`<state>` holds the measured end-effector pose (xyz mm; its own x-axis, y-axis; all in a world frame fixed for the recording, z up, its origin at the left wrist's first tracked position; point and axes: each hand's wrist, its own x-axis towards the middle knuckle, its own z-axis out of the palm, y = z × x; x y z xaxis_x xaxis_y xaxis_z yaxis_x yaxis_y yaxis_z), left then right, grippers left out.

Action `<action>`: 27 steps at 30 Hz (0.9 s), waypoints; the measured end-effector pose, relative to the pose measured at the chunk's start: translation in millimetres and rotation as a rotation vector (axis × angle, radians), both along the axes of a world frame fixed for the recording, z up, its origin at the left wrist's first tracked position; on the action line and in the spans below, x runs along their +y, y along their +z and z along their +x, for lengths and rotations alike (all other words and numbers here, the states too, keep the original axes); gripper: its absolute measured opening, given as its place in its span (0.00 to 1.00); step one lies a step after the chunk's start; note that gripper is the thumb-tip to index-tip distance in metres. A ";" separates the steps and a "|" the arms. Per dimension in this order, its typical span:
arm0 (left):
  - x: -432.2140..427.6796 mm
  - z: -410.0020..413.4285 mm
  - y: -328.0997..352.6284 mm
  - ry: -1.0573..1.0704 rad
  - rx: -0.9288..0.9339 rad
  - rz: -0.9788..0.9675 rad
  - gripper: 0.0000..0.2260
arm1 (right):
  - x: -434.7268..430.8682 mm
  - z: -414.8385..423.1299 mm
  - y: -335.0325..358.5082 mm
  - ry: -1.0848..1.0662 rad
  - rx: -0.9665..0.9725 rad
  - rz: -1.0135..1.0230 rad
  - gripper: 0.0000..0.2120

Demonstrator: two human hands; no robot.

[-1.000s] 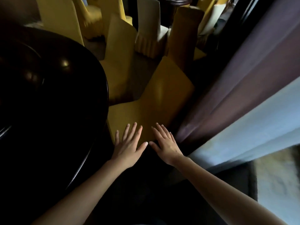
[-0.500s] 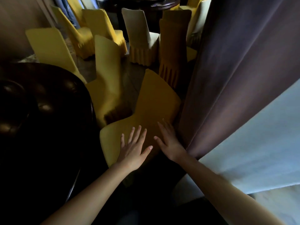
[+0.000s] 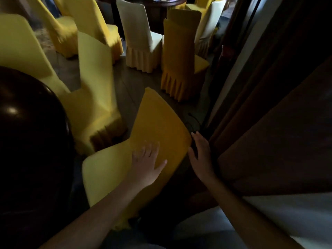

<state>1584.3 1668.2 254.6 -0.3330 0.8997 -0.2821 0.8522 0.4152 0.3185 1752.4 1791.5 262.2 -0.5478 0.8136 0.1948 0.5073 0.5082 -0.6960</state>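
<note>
A chair in a yellow fabric cover (image 3: 158, 123) stands right in front of me, its back leaning away. My left hand (image 3: 146, 163) lies flat on the cover where seat and back meet, fingers spread. My right hand (image 3: 200, 155) is off the chair's right edge, fingers straight, between the chair and a dark curtain (image 3: 269, 123). Neither hand holds anything.
A dark glossy round table (image 3: 32, 141) fills the left side. More covered chairs stand around: a yellow one (image 3: 97, 97) to the left, a darker yellow one (image 3: 181, 56) ahead, a cream one (image 3: 138, 36) behind. A pale sill or wall (image 3: 296, 216) is at lower right.
The view has tilted up and shifted left. My right hand slid off the chair cover to its right edge by the curtain. My left hand moved up the seat toward the backrest.
</note>
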 end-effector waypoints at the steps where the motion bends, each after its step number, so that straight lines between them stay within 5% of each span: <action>1: 10.8 -3.7 -0.8 0.004 -0.024 0.003 0.33 | 9.9 -2.1 -0.7 -0.033 -0.010 -0.016 0.23; 8: 70.0 -46.7 -6.5 0.061 -0.094 0.084 0.32 | 83.1 -48.4 4.5 -0.165 0.003 -0.075 0.23; 16: 71.7 -79.9 -19.5 0.248 -0.122 0.062 0.32 | 113.2 -143.3 30.0 -0.015 0.186 -0.156 0.23; 27: 84.5 -82.9 -0.9 0.592 -0.036 0.050 0.32 | 213.0 -181.3 -0.2 0.747 -0.215 0.053 0.26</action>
